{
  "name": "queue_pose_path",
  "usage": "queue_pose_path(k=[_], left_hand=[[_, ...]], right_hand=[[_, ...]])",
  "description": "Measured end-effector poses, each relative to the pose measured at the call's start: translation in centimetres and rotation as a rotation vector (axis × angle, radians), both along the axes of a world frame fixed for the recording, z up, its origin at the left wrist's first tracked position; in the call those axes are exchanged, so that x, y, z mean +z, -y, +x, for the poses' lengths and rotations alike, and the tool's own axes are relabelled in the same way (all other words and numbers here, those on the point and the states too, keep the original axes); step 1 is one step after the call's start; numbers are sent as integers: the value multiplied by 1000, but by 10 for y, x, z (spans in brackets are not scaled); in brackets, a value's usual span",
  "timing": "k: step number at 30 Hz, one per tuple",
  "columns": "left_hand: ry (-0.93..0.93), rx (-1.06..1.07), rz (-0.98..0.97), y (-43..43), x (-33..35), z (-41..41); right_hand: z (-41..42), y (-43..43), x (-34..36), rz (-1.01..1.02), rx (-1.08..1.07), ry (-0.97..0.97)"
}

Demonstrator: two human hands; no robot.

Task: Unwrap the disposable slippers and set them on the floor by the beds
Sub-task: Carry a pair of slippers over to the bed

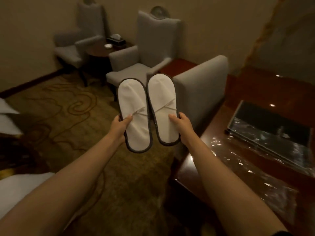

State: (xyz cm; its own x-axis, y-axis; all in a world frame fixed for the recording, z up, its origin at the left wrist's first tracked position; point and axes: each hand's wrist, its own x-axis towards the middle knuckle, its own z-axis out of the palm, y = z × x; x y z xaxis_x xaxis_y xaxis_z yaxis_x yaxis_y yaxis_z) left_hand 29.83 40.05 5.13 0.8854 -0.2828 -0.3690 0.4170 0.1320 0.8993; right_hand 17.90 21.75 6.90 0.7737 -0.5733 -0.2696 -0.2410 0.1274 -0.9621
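Two flat white disposable slippers with dark edging are held up side by side in front of me, above the carpet. My left hand (121, 127) grips the left slipper (133, 106) at its lower half, thumb on top. My right hand (183, 126) grips the right slipper (162, 103) the same way. No wrapper is on either slipper. Crumpled clear plastic wrap (238, 159) lies on the wooden desk (192, 164) at the right. White bedding (20, 186) shows at the lower left corner.
A grey desk chair (202, 92) stands just beyond the slippers. Two grey armchairs (134, 65) flank a small dark round table (98, 48) holding a tissue box and a small dish. Patterned carpet (59, 106) spreads at the left. A dark tray (272, 123) sits on the desk.
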Motion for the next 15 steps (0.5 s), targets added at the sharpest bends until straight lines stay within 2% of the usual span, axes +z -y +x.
queue_pose_path(k=[6, 15], left_hand=[[-60, 205, 26, -113, -15, 48], [-115, 439, -10, -202, -50, 125]], right_hand=[[83, -100, -15, 15, 171, -52], [210, -174, -43, 67, 352, -139]])
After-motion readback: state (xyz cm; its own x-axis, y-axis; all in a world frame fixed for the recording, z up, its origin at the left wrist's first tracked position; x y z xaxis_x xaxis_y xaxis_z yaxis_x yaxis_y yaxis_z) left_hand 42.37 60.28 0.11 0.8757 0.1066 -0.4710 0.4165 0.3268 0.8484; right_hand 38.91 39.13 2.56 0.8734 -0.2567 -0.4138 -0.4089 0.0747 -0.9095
